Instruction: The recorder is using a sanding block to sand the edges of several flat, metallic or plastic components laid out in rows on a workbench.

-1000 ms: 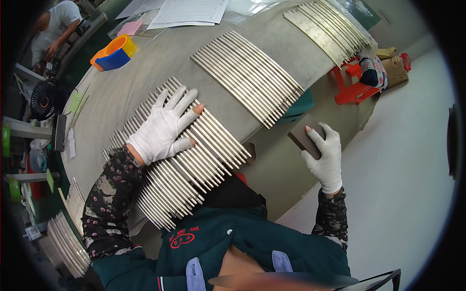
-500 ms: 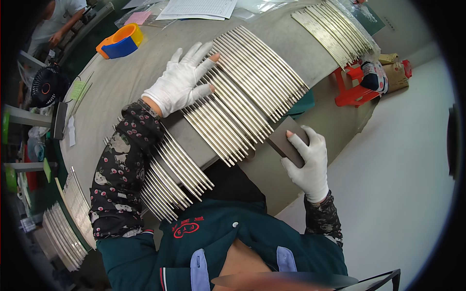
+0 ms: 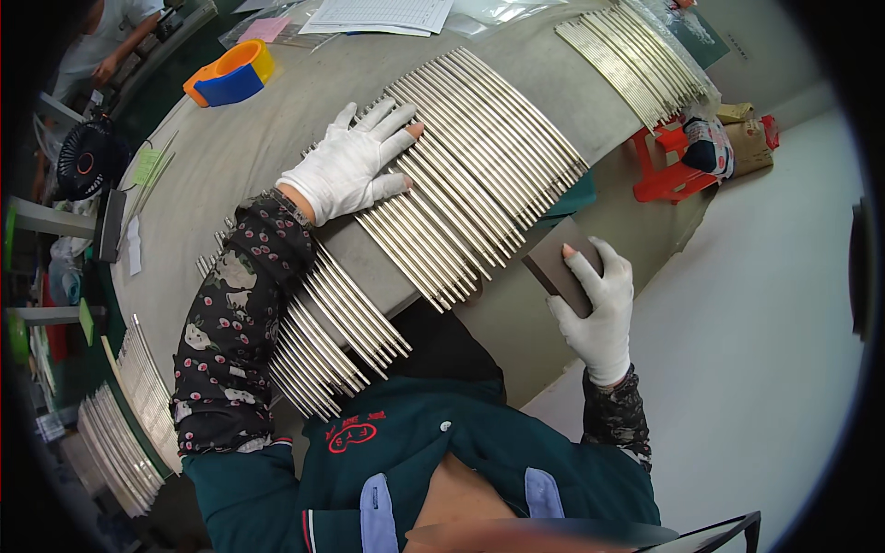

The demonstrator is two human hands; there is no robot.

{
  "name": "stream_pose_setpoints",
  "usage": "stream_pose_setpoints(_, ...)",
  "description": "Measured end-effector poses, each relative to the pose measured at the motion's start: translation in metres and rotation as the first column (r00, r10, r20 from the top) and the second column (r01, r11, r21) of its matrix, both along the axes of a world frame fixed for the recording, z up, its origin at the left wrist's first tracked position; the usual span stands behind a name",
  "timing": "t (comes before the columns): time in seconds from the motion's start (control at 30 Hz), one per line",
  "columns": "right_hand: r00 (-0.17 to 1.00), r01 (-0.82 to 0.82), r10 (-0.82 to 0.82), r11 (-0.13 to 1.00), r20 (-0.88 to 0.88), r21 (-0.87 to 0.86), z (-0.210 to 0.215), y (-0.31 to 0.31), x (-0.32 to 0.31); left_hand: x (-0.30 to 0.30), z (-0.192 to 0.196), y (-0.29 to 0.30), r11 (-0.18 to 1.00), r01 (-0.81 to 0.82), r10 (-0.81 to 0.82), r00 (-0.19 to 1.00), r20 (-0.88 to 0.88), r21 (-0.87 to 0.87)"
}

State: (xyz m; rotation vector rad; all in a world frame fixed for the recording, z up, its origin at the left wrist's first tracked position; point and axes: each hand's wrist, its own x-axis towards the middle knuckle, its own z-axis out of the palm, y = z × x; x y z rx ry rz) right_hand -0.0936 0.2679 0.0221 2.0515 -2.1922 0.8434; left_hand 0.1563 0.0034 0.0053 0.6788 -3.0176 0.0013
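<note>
The left hand (image 3: 355, 168), in a white glove with cut fingertips, lay flat and spread wide, palm down, on a row of thin metal rods (image 3: 470, 170) set side by side on the grey worktable (image 3: 230, 157). Its fingers reached across the near rods, and the row ran on to the right of the hand and past its fingertips. Below the wrist, beside the patterned sleeve (image 3: 235, 332), a second batch of rods (image 3: 341, 332) overhung the table edge. The right hand (image 3: 595, 300), likewise gloved, was clear of the table, closed around a dark rectangular block (image 3: 558, 267), with the bare forefinger tip resting on the block's top face. The block stood just beside the lower ends of the rods; contact could not be determined. Beyond the left hand, well apart, an orange and blue tape dispenser (image 3: 228, 74) sat on the table with papers (image 3: 383, 14) further off. Far beyond the right hand lay another rod group (image 3: 631, 60) and a red stool (image 3: 668, 166).
</note>
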Motion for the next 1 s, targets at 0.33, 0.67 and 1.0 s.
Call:
stream_pose_setpoints(0.33, 0.997, 0.025, -0.033, 0.994, -0.075, -0.107, 0.003, -0.013, 0.008, -0.005, 0.002, 0.004, 1.0, -0.024, 0.024, 1.0, 0.006, -0.002)
stream_pose_setpoints(0.67, 0.968, -0.025, 0.002, 0.996, -0.251, -0.087, 0.001, -0.052, 0.023, 0.0, -0.002, 0.002, 1.0, 0.01, -0.01, 1.0, -0.022, -0.006)
stream_pose_setpoints(1.0, 0.972, -0.079, 0.064, 0.995, -0.226, -0.058, 0.0, -0.05, 0.011, -0.004, -0.001, 0.002, 1.0, -0.017, 0.017, 1.0, -0.005, 0.002)
